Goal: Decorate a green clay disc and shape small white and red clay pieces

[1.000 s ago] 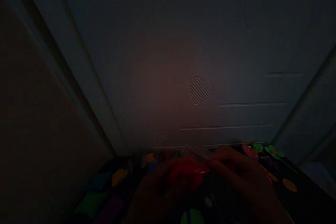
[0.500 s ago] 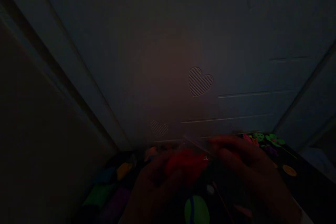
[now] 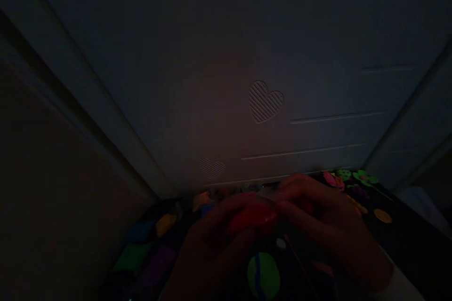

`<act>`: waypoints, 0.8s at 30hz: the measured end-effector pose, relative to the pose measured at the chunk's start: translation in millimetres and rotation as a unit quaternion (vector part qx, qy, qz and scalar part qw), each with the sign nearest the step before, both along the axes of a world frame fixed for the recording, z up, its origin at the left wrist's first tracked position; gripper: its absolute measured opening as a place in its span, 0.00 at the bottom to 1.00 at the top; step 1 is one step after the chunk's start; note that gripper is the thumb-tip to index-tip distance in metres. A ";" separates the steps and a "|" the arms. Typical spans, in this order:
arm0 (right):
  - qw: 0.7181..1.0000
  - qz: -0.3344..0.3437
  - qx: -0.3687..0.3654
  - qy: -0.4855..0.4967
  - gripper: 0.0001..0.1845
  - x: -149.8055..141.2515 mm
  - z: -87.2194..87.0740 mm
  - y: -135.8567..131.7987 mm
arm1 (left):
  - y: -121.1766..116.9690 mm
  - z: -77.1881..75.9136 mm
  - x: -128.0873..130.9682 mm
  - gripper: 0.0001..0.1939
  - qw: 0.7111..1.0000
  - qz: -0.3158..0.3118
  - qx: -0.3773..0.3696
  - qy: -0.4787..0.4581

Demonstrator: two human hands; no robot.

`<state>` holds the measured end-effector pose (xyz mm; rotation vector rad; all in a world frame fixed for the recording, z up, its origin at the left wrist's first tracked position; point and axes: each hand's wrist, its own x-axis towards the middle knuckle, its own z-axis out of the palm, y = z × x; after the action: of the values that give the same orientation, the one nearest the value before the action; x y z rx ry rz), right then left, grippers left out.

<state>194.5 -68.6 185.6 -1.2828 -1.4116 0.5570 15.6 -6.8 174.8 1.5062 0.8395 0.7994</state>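
Observation:
In dim light, a clear plastic bag with a soft red lump, like modelling clay (image 3: 253,217), is between my hands. My left hand (image 3: 215,242) is wrapped round the bag's left side, thumb below and fingers above. My right hand (image 3: 328,225) pinches the bag's upper right edge between thumb and forefinger. A second bit of red (image 3: 305,206) shows within the right hand's curled fingers. Below the bag lies a flat green round piece (image 3: 269,275) with a blue stripe, a small white disc (image 3: 281,243) and a thin reddish stick (image 3: 300,262).
Packs in blue, yellow, green (image 3: 132,257) and purple (image 3: 157,263) lie on the dark surface at the left. Green and pink flower shapes (image 3: 365,177) and a yellow disc (image 3: 383,216) sit at the right. A pale panel with embossed hearts (image 3: 264,102) rises behind.
My right hand has come slightly left and up, closer to my left hand. The bag's clear top, which stood up before, is now lower and partly covered by my fingers. The view has shifted slightly.

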 end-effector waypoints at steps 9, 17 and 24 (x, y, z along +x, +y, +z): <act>0.991 0.023 0.061 -0.118 0.04 -9.5 -4.1 2.5 | -4.1 2.8 -3.2 0.03 0.976 0.121 0.174 0.047; 0.985 0.029 0.069 -0.158 0.08 -8.8 -7.2 4.0 | -5.2 -2.0 -7.0 0.02 0.956 0.122 0.257 0.065; 0.977 -0.011 0.112 -0.179 0.06 -12.0 -7.7 3.8 | -2.8 -4.9 -0.4 0.07 0.912 0.096 0.390 0.082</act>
<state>182.5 -64.8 177.9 -1.2526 -1.7000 0.1460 15.2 -9.6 169.9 2.2392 0.8409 1.2607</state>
